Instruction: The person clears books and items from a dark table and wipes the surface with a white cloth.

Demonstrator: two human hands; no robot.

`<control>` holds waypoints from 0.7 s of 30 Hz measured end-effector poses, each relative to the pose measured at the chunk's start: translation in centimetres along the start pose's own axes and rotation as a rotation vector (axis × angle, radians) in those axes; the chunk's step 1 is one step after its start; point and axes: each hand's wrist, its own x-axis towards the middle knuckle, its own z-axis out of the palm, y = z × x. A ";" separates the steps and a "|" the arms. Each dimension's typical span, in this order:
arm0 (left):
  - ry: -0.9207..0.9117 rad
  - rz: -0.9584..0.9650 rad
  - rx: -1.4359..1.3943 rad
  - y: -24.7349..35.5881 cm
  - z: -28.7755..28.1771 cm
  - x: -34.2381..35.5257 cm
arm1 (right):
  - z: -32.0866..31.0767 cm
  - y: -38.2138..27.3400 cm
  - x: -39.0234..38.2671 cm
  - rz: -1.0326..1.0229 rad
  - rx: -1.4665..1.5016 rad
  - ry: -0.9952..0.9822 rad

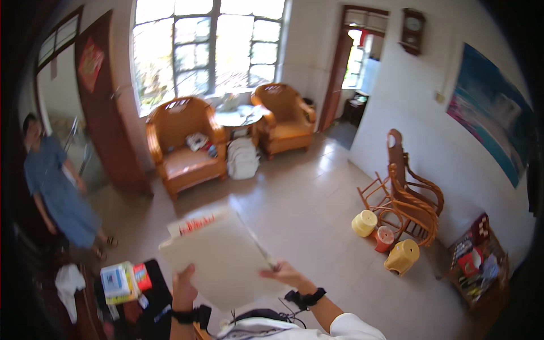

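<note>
Both my hands hold up a stack of papers (224,258) in front of my body. The front sheet is large, plain and cream-coloured. Another sheet with red marks sticks out behind its top edge. My left hand (184,281) grips the lower left edge, thumb on the front. At the lower right edge, my right hand (285,274) pinches the stack between thumb and fingers. The fingers behind the papers are hidden. Black bands with cables circle both wrists.
A dark table (148,294) at lower left bears books (118,282) and a white cloth (69,286). A person in blue (56,181) stands by the left door. Wooden armchairs (184,141) flank a small table. Several plastic stools (401,256) and a rocking chair (416,198) stand right.
</note>
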 end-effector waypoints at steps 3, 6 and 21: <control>0.046 -0.083 -0.227 -0.8 -1.0 0.2 | -2.1 1.7 -1.0 -0.285 0.696 -0.253; 0.131 -0.138 -0.417 -1.9 -1.1 0.8 | -2.1 1.7 -1.3 -0.425 1.059 -0.506; 0.609 -0.061 -0.415 -7.8 -5.6 -9.4 | 7.4 8.4 6.2 0.228 0.493 -0.197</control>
